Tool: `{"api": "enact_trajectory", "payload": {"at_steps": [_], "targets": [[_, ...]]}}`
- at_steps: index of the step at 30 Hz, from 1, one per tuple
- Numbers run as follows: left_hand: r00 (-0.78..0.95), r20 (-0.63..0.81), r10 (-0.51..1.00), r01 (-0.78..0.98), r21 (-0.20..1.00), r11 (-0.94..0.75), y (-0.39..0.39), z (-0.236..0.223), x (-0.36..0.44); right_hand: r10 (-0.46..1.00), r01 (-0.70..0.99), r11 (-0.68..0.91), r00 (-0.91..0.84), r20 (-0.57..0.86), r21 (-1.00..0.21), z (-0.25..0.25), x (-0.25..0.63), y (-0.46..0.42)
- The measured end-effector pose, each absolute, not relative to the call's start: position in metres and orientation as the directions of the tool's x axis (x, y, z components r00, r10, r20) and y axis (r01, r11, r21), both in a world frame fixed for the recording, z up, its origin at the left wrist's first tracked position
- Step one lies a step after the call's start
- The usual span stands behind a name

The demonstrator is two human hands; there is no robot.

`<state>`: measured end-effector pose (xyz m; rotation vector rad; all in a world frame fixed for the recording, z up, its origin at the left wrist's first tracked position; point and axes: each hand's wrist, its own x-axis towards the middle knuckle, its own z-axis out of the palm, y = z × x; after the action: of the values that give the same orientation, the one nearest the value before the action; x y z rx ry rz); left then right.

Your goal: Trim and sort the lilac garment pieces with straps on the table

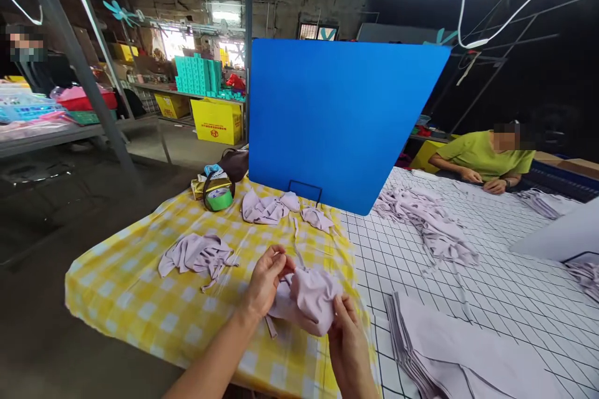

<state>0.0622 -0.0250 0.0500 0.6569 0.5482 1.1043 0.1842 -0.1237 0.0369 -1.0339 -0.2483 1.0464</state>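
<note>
A piece of pale lilac fabric [312,299], bunched and partly rounded, is held up between my hands above the yellow checked cloth [140,287]. At its upper left, my left hand [266,280] pinches the edge with thumb and fingers. The lower right side is gripped by my right hand [349,333]. A narrow strap [296,240] runs up from the fabric onto the tablecloth. To the left lies a crumpled lilac piece [196,257] with thin ties. Farther back are another lilac piece [266,207] and a smaller one [318,219].
A blue panel [332,118] stands upright on a wire stand behind the work. Green tape [219,198] sits at the back left. Stacked flat lilac fabric [463,343] and a loose lilac heap [428,221] lie on the white grid cloth [374,262]. A person [486,156] sits across at right.
</note>
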Motion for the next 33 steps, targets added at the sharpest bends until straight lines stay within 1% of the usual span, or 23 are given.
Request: {"api": "enact_trajectory", "payload": {"at_steps": [2, 4, 6, 7, 8, 9, 10, 11, 12, 13, 14, 15, 16, 18, 20, 22, 24, 26, 27, 29, 30, 31, 33], "targets": [[0.364, -0.058, 0.93, -0.553, 0.79, 0.266, -0.027, 0.047, 0.06, 0.794, -0.599, 0.084, 0.523, -0.309, -0.796, 0.029, 0.181, -0.126], [0.414, -0.126, 0.901, -0.429, 0.846, 0.315, -0.033, 0.033, 0.058, 0.782, -0.61, 0.07, 0.525, -0.336, -0.789, 0.023, 0.179, -0.126], [0.5, -0.224, 0.837, -0.268, 0.878, 0.396, -0.042, 0.014, 0.059, 0.79, -0.633, 0.052, 0.499, -0.355, -0.773, 0.023, 0.181, -0.126], [0.522, -0.259, 0.813, -0.194, 0.892, 0.408, -0.049, 0.006, 0.06, 0.801, -0.643, 0.046, 0.481, -0.356, -0.765, 0.024, 0.182, -0.126], [0.51, -0.264, 0.818, -0.133, 0.916, 0.378, -0.055, 0.0, 0.061, 0.808, -0.648, 0.045, 0.471, -0.353, -0.761, 0.026, 0.184, -0.125], [0.451, -0.224, 0.864, -0.087, 0.952, 0.293, -0.063, -0.005, 0.063, 0.811, -0.645, 0.05, 0.472, -0.346, -0.763, 0.029, 0.185, -0.125], [0.354, -0.13, 0.926, -0.043, 0.987, 0.155, -0.07, -0.007, 0.064, 0.811, -0.631, 0.056, 0.481, -0.333, -0.774, 0.033, 0.186, -0.124], [0.247, 0.019, 0.969, 0.014, 1.0, -0.023, -0.077, -0.008, 0.066, 0.811, -0.603, 0.06, 0.494, -0.313, -0.795, 0.037, 0.186, -0.125], [0.169, 0.195, 0.966, 0.084, 0.974, -0.211, -0.084, -0.008, 0.068, 0.814, -0.561, 0.057, 0.505, -0.287, -0.826, 0.04, 0.184, -0.125], [0.142, 0.354, 0.924, 0.155, 0.914, -0.374, -0.091, -0.008, 0.069, 0.821, -0.505, 0.046, 0.511, -0.256, -0.862, 0.044, 0.181, -0.126], [0.159, 0.464, 0.872, 0.213, 0.846, -0.489, -0.096, -0.008, 0.071, 0.834, -0.432, 0.027, 0.507, -0.218, -0.901, 0.046, 0.177, -0.128], [0.191, 0.516, 0.835, 0.254, 0.796, -0.55, -0.1, -0.009, 0.072, 0.85, -0.342, 0.011, 0.498, -0.171, -0.94, 0.047, 0.172, -0.129], [0.222, 0.523, 0.823, 0.284, 0.773, -0.567, -0.102, -0.01, 0.072, 0.873, -0.236, -0.002, 0.474, -0.117, -0.972, 0.047, 0.167, -0.13], [0.255, 0.436, 0.863, 0.315, 0.806, -0.501, -0.1, -0.013, 0.071, 0.928, -0.008, -0.003, 0.372, -0.006, -1.0, 0.044, 0.16, -0.131], [0.265, 0.282, 0.922, 0.315, 0.879, -0.359, -0.092, -0.014, 0.066, 0.956, 0.178, 0.043, 0.279, 0.092, -0.983, 0.038, 0.159, -0.129], [0.235, 0.121, 0.964, 0.321, 0.927, -0.194, -0.08, -0.011, 0.057, 0.939, 0.292, 0.079, 0.3, 0.17, -0.953, 0.03, 0.162, -0.127], [0.15, 0.019, 0.988, 0.348, 0.935, -0.071, -0.068, -0.003, 0.046, 0.903, 0.343, 0.058, 0.382, 0.195, -0.938, 0.023, 0.165, -0.126], [0.122, 0.006, 0.992, 0.371, 0.927, -0.051, -0.063, 0.01, 0.038, 0.917, 0.318, 0.017, 0.374, 0.141, -0.948, 0.017, 0.164, -0.127], [0.141, 0.037, 0.989, 0.375, 0.923, -0.088, -0.064, 0.018, 0.036, 0.936, 0.273, 0.002, 0.337, 0.097, -0.962, 0.014, 0.161, -0.128], [0.253, 0.143, 0.957, 0.349, 0.909, -0.228, -0.07, 0.034, 0.035, 0.966, 0.138, -0.037, 0.258, 0.0, -0.99, 0.01, 0.153, -0.129], [0.326, 0.194, 0.925, 0.312, 0.902, -0.299, -0.075, 0.042, 0.035, 0.967, 0.06, -0.07, 0.25, -0.053, -0.996, 0.009, 0.15, -0.129], [0.395, 0.229, 0.89, 0.27, 0.897, -0.351, -0.079, 0.048, 0.036, 0.957, -0.02, -0.109, 0.268, -0.11, -0.994, 0.008, 0.148, -0.129], [0.494, 0.246, 0.834, 0.202, 0.901, -0.385, -0.083, 0.055, 0.036, 0.927, -0.186, -0.177, 0.299, -0.227, -0.966, 0.009, 0.15, -0.125]]}}
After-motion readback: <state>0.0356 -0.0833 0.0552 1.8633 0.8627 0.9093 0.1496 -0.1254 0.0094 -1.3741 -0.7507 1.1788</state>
